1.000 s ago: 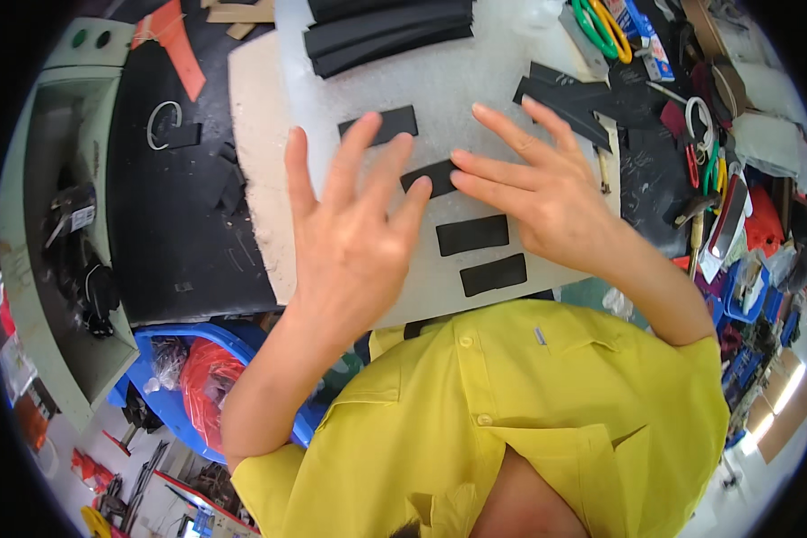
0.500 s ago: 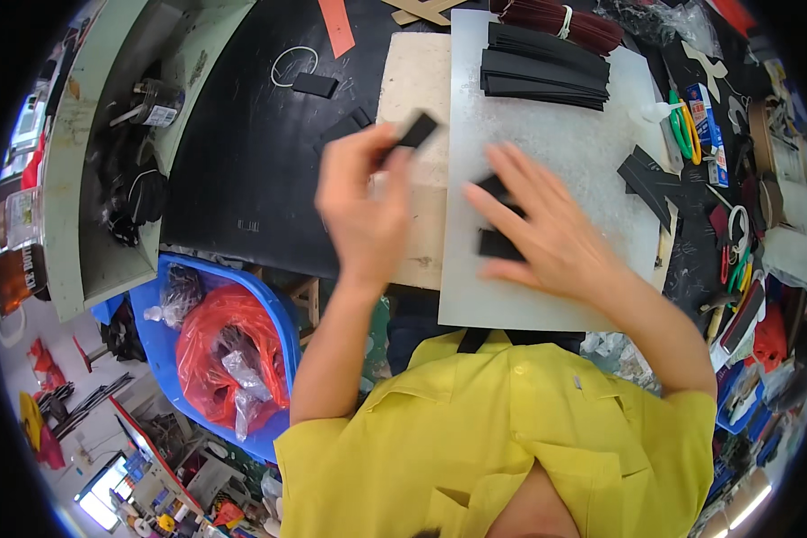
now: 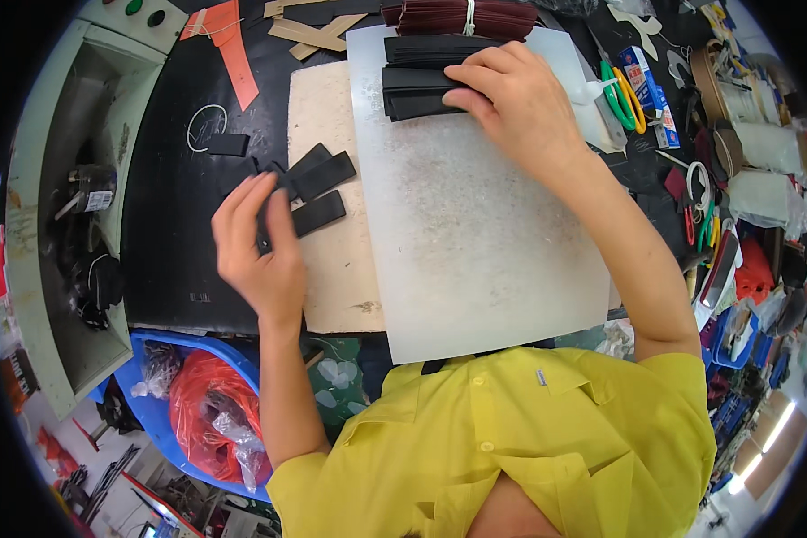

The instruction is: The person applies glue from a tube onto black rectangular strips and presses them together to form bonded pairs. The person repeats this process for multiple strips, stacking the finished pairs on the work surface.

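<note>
My left hand [image 3: 264, 247] is over the left side of the table, its thumb and fingers apart beside a loose group of short black strips [image 3: 323, 177]. These strips overlap on a cream board [image 3: 345, 278] and the black tabletop. At the far side of a pale grey sheet [image 3: 484, 251], my right hand [image 3: 529, 112] has its thumb and fingers closed on the right end of a stack of black strips [image 3: 414, 92]. More black strips [image 3: 421, 48] lie just behind that stack. My fingers hide the gripped ends.
A tied maroon bundle [image 3: 439, 18] lies at the back. Scissors with green and yellow handles [image 3: 623, 97] and a blue box [image 3: 646, 90] sit at the right. Left are a pale metal tray [image 3: 27, 215], a small black block [image 3: 229, 144] and a blue tub [image 3: 134, 368] holding red plastic.
My right hand has gone from the sheet's middle to the far stack. My left hand no longer holds up a black strip, and several lie on the cream board. The view has shifted.
</note>
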Demonstrator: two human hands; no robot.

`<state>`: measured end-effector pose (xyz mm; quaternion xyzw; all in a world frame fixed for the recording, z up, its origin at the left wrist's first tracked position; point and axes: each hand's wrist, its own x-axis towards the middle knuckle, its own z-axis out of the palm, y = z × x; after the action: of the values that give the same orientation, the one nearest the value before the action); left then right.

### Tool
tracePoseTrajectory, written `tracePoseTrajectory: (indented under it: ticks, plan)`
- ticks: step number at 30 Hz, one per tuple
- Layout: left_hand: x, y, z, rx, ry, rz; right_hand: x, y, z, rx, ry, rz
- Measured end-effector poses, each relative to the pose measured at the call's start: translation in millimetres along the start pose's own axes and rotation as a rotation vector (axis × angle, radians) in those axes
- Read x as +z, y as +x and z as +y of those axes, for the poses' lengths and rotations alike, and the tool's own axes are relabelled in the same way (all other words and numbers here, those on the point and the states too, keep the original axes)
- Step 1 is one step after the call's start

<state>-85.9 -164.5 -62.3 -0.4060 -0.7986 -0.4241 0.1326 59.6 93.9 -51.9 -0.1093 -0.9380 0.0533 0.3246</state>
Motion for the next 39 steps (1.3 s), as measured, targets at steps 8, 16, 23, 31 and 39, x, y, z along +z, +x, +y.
tracePoseTrajectory:
  ticks: [8,16,23,31,39]
  plan:
    - [25,10,47,0.179,-0.167,-0.055,-40,-11,-24,-0.267,-0.102,0.122]
    - [15,-36,60,0.034,-0.304,-0.341,-65,-85,-36,0.085,0.274,-0.246]
    - [25,-30,76,0.067,-0.297,-0.465,-71,-81,-40,-0.024,0.172,-0.222]
    - [26,-28,82,0.147,-0.104,-0.420,-111,-144,-66,-0.119,0.302,-0.305]
    - [12,-49,96,0.442,-0.257,-0.465,-111,-96,-35,0.156,0.291,-0.143]
